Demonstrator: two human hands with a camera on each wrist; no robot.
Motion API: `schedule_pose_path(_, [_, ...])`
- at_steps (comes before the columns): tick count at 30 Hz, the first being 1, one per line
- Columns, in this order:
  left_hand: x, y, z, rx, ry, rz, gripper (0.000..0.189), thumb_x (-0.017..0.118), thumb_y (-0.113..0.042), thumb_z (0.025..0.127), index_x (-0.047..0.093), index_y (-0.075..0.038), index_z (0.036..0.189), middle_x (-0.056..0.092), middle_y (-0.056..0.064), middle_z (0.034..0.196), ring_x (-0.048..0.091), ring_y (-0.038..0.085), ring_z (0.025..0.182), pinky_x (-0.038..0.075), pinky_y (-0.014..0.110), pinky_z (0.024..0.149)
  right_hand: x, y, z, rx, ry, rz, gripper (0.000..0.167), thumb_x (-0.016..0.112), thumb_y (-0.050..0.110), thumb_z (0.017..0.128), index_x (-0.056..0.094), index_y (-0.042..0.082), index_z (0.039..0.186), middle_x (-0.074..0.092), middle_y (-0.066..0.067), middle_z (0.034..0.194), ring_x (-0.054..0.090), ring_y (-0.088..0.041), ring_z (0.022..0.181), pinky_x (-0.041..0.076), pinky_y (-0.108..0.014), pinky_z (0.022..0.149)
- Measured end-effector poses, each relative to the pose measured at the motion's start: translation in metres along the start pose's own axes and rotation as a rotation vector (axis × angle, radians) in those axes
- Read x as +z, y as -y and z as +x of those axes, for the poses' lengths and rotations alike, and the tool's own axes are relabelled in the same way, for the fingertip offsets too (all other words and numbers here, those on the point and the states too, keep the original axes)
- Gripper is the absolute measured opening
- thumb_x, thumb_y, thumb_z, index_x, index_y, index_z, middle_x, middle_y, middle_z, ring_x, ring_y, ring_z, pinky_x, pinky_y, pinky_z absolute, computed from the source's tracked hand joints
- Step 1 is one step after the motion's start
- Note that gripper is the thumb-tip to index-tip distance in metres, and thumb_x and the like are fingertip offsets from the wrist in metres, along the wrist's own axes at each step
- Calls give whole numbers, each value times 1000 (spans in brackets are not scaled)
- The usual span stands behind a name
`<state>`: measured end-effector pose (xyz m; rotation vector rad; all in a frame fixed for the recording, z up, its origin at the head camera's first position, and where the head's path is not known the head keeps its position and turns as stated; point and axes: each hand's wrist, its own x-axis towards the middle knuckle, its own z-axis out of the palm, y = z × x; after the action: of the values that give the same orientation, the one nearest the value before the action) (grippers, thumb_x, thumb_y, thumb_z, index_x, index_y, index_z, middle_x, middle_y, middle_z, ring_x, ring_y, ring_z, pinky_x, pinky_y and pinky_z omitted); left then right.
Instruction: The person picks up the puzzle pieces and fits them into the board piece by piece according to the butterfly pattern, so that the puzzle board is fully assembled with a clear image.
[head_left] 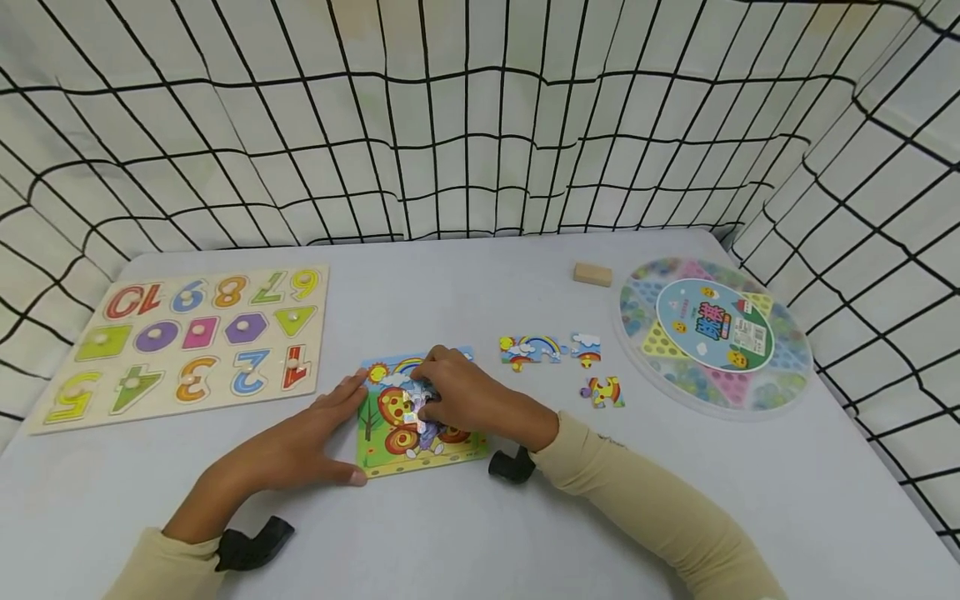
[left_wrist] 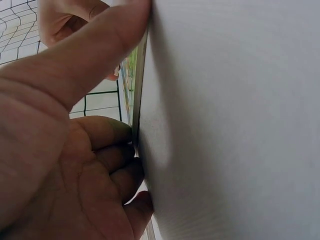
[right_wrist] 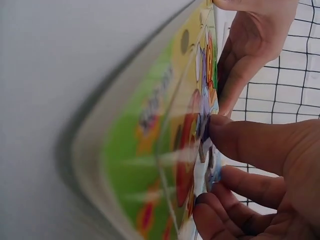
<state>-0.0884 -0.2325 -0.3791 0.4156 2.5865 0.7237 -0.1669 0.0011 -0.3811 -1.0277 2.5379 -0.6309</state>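
Puzzle board (head_left: 453, 451) on table (head_left: 420, 542) between number board (head_left: 223, 358), left, and game set (head_left: 716, 325), right

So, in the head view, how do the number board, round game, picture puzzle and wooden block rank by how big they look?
1. Number board
2. Round game
3. Picture puzzle, partly covered by the right hand
4. Wooden block, clearly smallest

1 L hand (head_left: 303, 446), 1 R hand (head_left: 476, 396), 1 jigsaw board (head_left: 378, 457), loose pcs (head_left: 540, 348) in 3 spots, 1 wood blk (head_left: 592, 274), 1 rnd game set (head_left: 715, 329), 1 peg board (head_left: 168, 364) w/ 10 nos. (head_left: 197, 380) & 5 shapes (head_left: 199, 333).
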Motion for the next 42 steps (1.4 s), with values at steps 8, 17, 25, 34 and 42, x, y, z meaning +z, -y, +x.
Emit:
schedule_pose_path(8, [0, 0, 0, 5, -3, 7, 111, 81, -52, 72, 25, -3, 153, 3, 6, 163, 11, 44, 144, 21, 61, 110, 0, 0, 2, 21, 31, -37, 49, 73, 25, 90, 59, 9, 134, 52, -5, 120, 46, -14, 104, 45, -21, 83])
schedule_pose_path(17, [-1, -2, 2, 10, -7, 11, 111, 82, -51, 71, 25, -2, 153, 4, 6, 163, 11, 44, 144, 21, 61, 110, -1, -1, 1, 23, 22, -18, 49, 73, 25, 89, 59, 7, 134, 52, -6, 118, 46, -14, 102, 45, -20, 81])
schedule_pose_path(25, [-3, -1, 3, 18, -8, 13, 111, 82, -50, 72, 24, -2, 153, 4, 7, 163, 11, 44, 144, 20, 61, 110, -1, 0, 1, 48, -5, 18, 50, 72, 24, 90, 58, 8, 135, 52, -4, 117, 47, -13, 102, 45, -20, 83])
schedule_pose_path(34, [0, 1, 1, 1, -5, -10, 112, 81, -52, 71, 25, -3, 153, 3, 7, 163, 10, 44, 144, 20, 62, 110, -9, -18, -13, 38, -122, 248, 39, 69, 18, 92, 62, 5, 128, 57, -1, 104, 53, -11, 88, 48, -20, 71])
schedule_pose_path(42, [2, 1, 2, 0, -9, 6, 112, 82, -53, 70, 26, -4, 153, 4, 6, 163, 11, 44, 144, 21, 62, 110, -19, -43, -34, -32, -240, 263, 29, 64, 13, 94, 65, 3, 122, 61, -4, 107, 55, -13, 93, 49, -26, 80])
